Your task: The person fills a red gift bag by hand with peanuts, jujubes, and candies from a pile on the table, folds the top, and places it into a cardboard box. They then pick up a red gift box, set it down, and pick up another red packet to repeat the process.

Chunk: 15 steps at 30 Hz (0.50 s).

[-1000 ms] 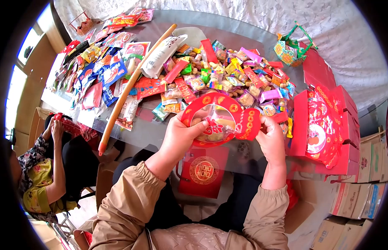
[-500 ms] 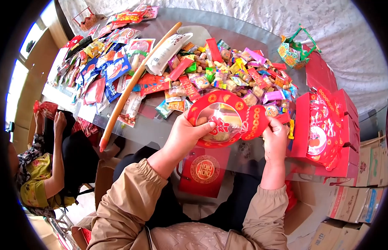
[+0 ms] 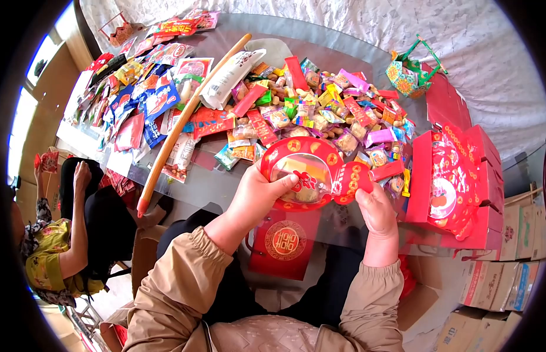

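Observation:
Both of my hands hold a red pouch (image 3: 313, 180) printed with gold coins, with a round clear window showing pale wrapped pieces inside. My left hand (image 3: 256, 192) is closed on its round left side, the thumb lying over the window. My right hand (image 3: 378, 212) pinches the narrow top end on the right. Just beyond the pouch lies a heap of wrapped candies and nuts (image 3: 326, 111). A red gift bag (image 3: 285, 243) with a gold emblem shows below the pouch, under the glass table edge.
To the right stands a red box (image 3: 421, 188) holding similar red pouches (image 3: 455, 176). A long wooden stick (image 3: 188, 114) lies between snack packets (image 3: 132, 111) and the heap. A green basket (image 3: 409, 77) stands behind. Cardboard boxes (image 3: 496, 287) are stacked right; another person (image 3: 59, 252) sits left.
My right hand has shifted slightly left and down along the pouch's top end, which now looks more gathered. The other person's hand has moved left with a red packet. The view has shifted slightly.

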Each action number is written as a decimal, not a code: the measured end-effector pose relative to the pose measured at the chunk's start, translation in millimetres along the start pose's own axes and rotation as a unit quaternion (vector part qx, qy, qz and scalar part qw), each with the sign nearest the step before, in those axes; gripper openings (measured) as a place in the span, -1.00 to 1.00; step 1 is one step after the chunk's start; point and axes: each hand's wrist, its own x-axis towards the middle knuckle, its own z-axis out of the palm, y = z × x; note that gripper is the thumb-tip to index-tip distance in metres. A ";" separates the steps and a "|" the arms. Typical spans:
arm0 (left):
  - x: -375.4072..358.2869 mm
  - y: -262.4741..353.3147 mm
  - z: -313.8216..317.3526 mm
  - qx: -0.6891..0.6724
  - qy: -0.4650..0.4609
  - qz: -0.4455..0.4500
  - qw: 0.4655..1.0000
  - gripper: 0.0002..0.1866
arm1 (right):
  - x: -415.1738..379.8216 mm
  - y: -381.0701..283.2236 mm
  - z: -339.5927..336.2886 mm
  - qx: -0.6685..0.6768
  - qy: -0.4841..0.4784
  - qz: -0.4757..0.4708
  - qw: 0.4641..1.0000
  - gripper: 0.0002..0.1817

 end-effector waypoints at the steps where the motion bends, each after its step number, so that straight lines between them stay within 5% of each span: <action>1: -0.7 1.4 0.4 -0.002 0.002 -0.002 1.000 -0.69 | 0.7 -2.0 5.2 0.008 -0.008 -0.010 1.000 -0.51; 11: -5.0 3.7 3.3 -0.011 0.016 -0.024 1.000 -0.73 | 1.5 -11.1 19.0 0.104 0.010 -0.017 0.994 -0.57; 15: -4.2 -5.3 7.5 -0.008 0.041 0.017 0.999 -0.76 | 5.1 -4.6 12.7 -0.015 0.044 -0.001 0.999 -0.70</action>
